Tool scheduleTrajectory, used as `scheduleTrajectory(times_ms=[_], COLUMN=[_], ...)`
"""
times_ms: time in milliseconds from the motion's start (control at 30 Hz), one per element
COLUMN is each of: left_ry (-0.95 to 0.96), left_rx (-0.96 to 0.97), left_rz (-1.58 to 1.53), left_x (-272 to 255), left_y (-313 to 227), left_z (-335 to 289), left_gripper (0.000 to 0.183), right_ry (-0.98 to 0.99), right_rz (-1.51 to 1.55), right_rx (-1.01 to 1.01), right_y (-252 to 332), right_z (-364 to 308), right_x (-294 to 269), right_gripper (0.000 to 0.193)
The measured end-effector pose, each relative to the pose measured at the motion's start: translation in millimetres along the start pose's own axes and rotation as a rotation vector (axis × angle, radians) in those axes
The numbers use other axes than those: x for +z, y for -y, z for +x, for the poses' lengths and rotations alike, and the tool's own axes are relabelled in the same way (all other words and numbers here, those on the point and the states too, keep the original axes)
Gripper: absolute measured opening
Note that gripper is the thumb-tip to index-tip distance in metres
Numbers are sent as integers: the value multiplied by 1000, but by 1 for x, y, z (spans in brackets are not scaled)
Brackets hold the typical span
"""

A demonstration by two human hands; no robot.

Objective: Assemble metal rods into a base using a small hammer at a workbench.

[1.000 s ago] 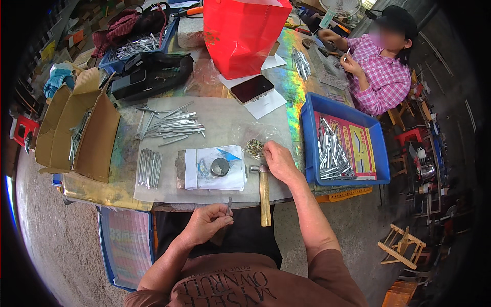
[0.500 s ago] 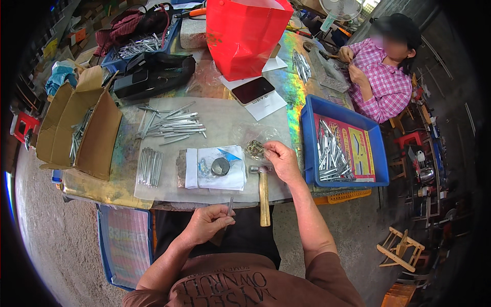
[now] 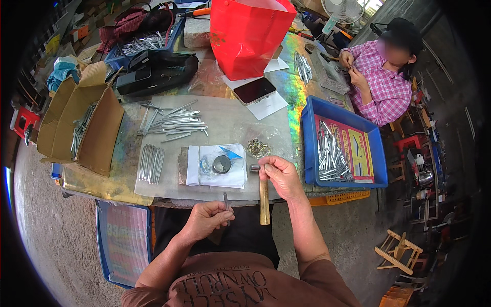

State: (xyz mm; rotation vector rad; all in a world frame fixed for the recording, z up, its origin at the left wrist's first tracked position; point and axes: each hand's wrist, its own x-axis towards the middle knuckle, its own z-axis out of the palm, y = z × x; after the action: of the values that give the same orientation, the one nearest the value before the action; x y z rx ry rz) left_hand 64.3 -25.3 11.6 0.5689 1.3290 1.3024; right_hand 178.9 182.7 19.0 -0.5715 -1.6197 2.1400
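My left hand (image 3: 208, 221) is closed around a slim grey metal strip (image 3: 226, 200), held upright in front of the table's near edge. Thumb and fingers of my right hand (image 3: 281, 176) are pinched together above the head of a hammer with a wooden handle (image 3: 264, 202); whatever they hold is too small to make out. Just beyond that hand, small brass-coloured parts (image 3: 258, 148) lie heaped on clear plastic. Left of the hammer, a dark round metal block (image 3: 221, 164) rests on a stack of white paper (image 3: 204, 179).
Metal strips lie in a loose pile (image 3: 176, 122) and a neat row (image 3: 151, 163) on the left. A cardboard box (image 3: 97, 138), a blue tray (image 3: 345, 182), a phone (image 3: 254, 90) and a red bag (image 3: 248, 46) surround the work area. A co-worker (image 3: 381, 84) sits at the far right.
My right hand has drawn back from the brass-coloured parts toward me, stopping over the hammer head. My left hand has barely moved and keeps hold of the metal strip.
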Motion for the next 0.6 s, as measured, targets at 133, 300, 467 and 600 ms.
scheduleTrajectory(times_ms=[133, 300, 467, 600], left_ry=[4, 24, -12, -67], left_rx=[-4, 74, 163, 213], left_rz=[-33, -42, -104, -192], left_x=[0, -1, 3, 8], left_y=[-1, 0, -6, -8], left_z=[-1, 0, 3, 6], left_gripper=[11, 11, 13, 13], right_ry=[15, 2, -52, -105], right_rz=[63, 182, 135, -2], right_rx=[4, 19, 60, 12], right_y=[3, 0, -9, -16], right_z=[-8, -22, -37, -48], right_x=[8, 31, 52, 70], right_gripper=[9, 9, 15, 13])
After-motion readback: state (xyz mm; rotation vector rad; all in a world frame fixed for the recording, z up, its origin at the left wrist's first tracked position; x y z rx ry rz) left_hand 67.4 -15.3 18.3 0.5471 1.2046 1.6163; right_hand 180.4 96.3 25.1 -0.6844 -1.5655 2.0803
